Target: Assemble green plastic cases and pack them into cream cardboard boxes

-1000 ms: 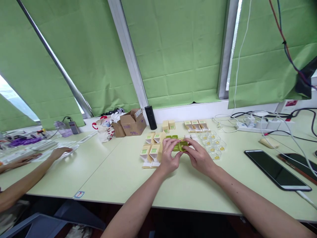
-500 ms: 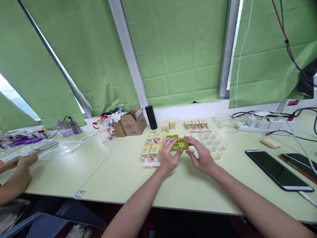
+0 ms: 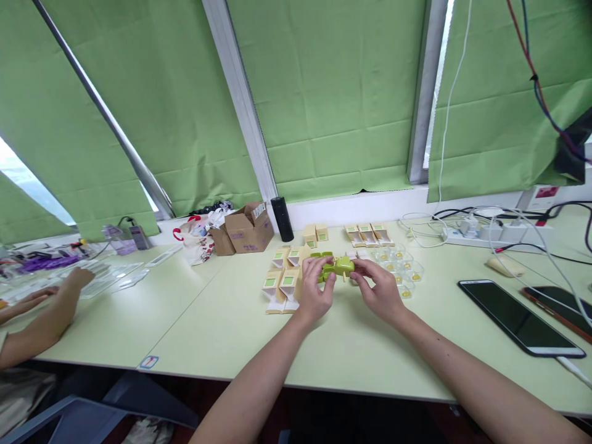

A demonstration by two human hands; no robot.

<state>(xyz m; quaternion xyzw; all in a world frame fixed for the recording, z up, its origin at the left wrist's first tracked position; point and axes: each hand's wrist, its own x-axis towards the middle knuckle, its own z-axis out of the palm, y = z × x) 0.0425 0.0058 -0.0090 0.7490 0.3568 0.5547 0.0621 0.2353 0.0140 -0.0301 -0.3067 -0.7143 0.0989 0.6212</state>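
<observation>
My left hand [image 3: 317, 293] and my right hand [image 3: 378, 290] are closed by their fingertips on a small glossy green plastic piece [image 3: 344, 266], held over the table. Its rounded side shows, and a short pale tab points down from it. Just behind my left fingers are more green plastic pieces [image 3: 326, 253], partly covered by the hand. Cream folded cartons [image 3: 280, 287] with green squares stand left of my left hand. Beyond my right hand lie several clear plastic cups [image 3: 415, 271] with yellow centres.
More cartons [image 3: 369, 234] stand at the back, near a black cylinder [image 3: 282, 219] and a cardboard box [image 3: 250, 232]. Right are a phone [image 3: 520, 317], a power strip [image 3: 499, 234] and loose cables. A co-worker's arm [image 3: 55, 314] reaches over clear plastic sheets at left.
The green piece has turned in my fingers: its hollow side faced me before, its rounded side and pale tab show now. The co-worker's arm has reached farther over the sheets.
</observation>
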